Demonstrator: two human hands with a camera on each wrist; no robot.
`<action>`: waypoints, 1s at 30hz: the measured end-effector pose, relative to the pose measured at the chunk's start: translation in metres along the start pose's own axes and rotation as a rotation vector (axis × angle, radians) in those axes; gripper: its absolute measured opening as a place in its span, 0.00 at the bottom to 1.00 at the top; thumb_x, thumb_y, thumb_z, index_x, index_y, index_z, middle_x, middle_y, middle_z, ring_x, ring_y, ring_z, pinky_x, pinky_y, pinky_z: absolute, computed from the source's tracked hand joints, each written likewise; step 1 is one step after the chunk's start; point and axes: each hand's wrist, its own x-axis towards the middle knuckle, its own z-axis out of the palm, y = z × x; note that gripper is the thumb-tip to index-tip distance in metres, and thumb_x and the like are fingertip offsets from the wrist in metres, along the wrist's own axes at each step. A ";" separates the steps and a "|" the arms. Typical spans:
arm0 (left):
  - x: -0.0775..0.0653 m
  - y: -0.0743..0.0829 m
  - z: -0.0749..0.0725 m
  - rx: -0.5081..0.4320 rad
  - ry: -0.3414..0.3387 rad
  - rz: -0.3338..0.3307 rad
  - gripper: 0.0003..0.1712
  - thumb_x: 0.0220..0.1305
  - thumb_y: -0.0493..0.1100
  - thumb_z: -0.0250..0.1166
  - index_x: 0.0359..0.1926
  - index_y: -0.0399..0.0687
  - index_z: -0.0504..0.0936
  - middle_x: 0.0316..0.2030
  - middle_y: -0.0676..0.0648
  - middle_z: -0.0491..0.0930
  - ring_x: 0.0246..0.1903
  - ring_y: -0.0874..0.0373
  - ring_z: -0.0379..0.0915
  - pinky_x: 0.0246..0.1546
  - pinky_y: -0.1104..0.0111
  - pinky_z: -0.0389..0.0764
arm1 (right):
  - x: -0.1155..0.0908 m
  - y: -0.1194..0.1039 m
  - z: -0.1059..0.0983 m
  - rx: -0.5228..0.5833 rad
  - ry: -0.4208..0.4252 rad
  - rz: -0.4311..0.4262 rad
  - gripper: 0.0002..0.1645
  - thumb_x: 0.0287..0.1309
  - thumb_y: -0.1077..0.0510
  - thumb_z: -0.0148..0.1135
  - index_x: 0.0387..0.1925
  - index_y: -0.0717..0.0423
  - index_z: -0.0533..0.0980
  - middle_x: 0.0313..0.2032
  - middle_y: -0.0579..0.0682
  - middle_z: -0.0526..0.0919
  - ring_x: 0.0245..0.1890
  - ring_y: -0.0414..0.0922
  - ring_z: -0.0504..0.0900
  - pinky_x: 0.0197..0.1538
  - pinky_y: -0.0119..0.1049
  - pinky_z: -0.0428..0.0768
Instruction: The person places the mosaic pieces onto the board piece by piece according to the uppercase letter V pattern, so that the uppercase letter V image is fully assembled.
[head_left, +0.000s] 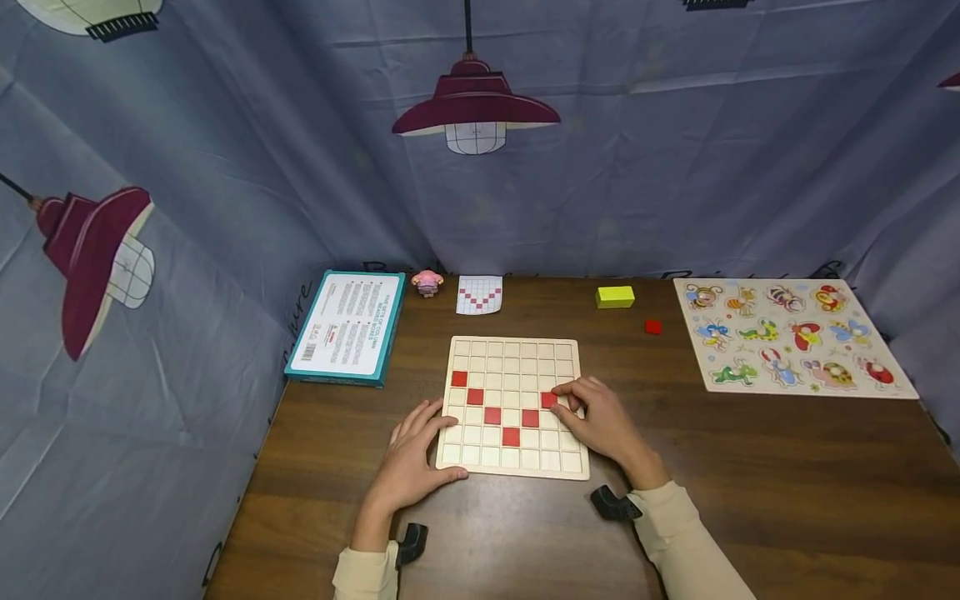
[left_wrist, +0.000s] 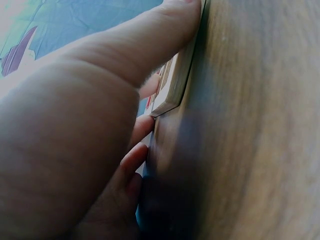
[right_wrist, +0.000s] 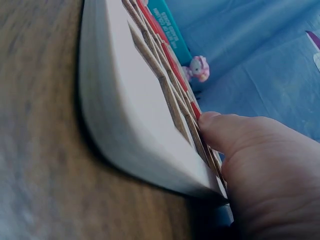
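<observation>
A pale wooden grid board (head_left: 483, 457) lies on the table in the head view, with several red square tiles (head_left: 492, 416) set in its cells in a V shape. At the V's right arm, my right hand (head_left: 603, 421) pinches a red tile (head_left: 548, 400) between thumb and index finger, over a cell. In the right wrist view the thumb (right_wrist: 235, 132) touches that spot; the other fingers are hidden. My left hand (head_left: 411, 457) rests against the board's left front corner, its thumb at the front edge and its fairly straight fingers along the left side.
Behind the board stand a pattern card (head_left: 479, 295), a pink figurine (head_left: 427, 283) and a yellow block (head_left: 615, 297). One loose red tile (head_left: 653, 327) lies right of them. A teal-edged box (head_left: 347, 327) is at the left, an insect puzzle board (head_left: 795, 337) at the right.
</observation>
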 end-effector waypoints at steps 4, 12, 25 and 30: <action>0.001 0.000 0.000 0.008 0.001 0.003 0.45 0.46 0.64 0.80 0.65 0.60 0.76 0.79 0.51 0.59 0.80 0.45 0.46 0.75 0.37 0.51 | 0.000 -0.001 -0.001 -0.003 -0.003 0.008 0.14 0.55 0.54 0.76 0.44 0.51 0.85 0.25 0.39 0.71 0.32 0.38 0.67 0.34 0.32 0.66; 0.000 -0.001 0.000 0.013 -0.005 -0.002 0.45 0.46 0.64 0.80 0.65 0.60 0.76 0.79 0.50 0.58 0.80 0.45 0.46 0.75 0.37 0.50 | -0.001 0.001 0.001 0.000 0.005 0.017 0.11 0.57 0.54 0.74 0.42 0.49 0.84 0.26 0.39 0.72 0.31 0.37 0.67 0.34 0.30 0.66; -0.001 -0.002 0.002 0.012 -0.005 0.005 0.45 0.47 0.65 0.80 0.65 0.60 0.76 0.79 0.51 0.59 0.80 0.45 0.46 0.75 0.38 0.50 | 0.000 0.022 -0.011 0.043 0.188 0.107 0.26 0.56 0.53 0.77 0.53 0.59 0.79 0.34 0.49 0.74 0.35 0.43 0.70 0.40 0.36 0.68; 0.000 -0.002 0.001 0.013 -0.002 0.009 0.45 0.47 0.65 0.80 0.65 0.60 0.76 0.79 0.52 0.59 0.80 0.46 0.45 0.75 0.38 0.50 | 0.009 0.047 -0.021 0.019 0.337 0.172 0.30 0.55 0.55 0.76 0.55 0.65 0.77 0.36 0.57 0.75 0.37 0.50 0.71 0.43 0.43 0.68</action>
